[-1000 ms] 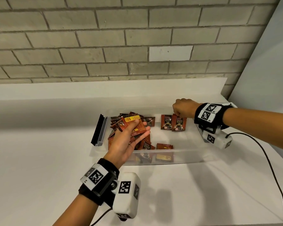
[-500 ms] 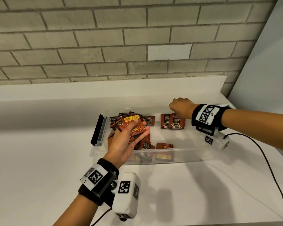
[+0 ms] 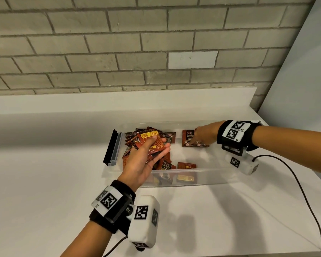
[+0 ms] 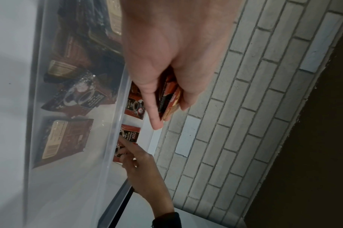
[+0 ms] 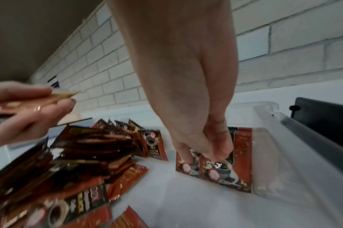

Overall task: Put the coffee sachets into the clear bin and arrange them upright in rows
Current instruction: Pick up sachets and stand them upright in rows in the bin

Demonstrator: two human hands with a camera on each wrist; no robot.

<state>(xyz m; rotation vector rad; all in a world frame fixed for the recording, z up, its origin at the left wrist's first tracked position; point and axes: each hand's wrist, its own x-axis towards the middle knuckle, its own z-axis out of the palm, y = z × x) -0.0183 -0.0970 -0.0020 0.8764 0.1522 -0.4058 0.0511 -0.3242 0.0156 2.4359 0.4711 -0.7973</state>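
Note:
A clear bin (image 3: 220,177) stands on the white counter. At its left end lies a loose pile of red-brown coffee sachets (image 3: 131,140). My left hand (image 3: 148,154) hovers palm-up over that pile and grips a small stack of sachets (image 3: 148,138) between thumb and fingers; the stack (image 4: 169,100) shows edge-on in the left wrist view. Two sachets (image 3: 187,138) stand upright against the back wall. My right hand (image 3: 204,134) reaches down to them, fingertips (image 5: 215,154) pressing on their fronts (image 5: 225,169). It holds nothing.
A black and grey latch (image 3: 112,147) sticks up at the bin's left end. One sachet (image 3: 186,166) lies flat near the front wall. A brick wall rises behind the counter ledge. A black cable (image 3: 304,191) trails from my right wrist across the counter.
My right hand has uncurled from a fist on top of the upright sachets and now has its fingers down on their fronts. My left hand has hardly moved.

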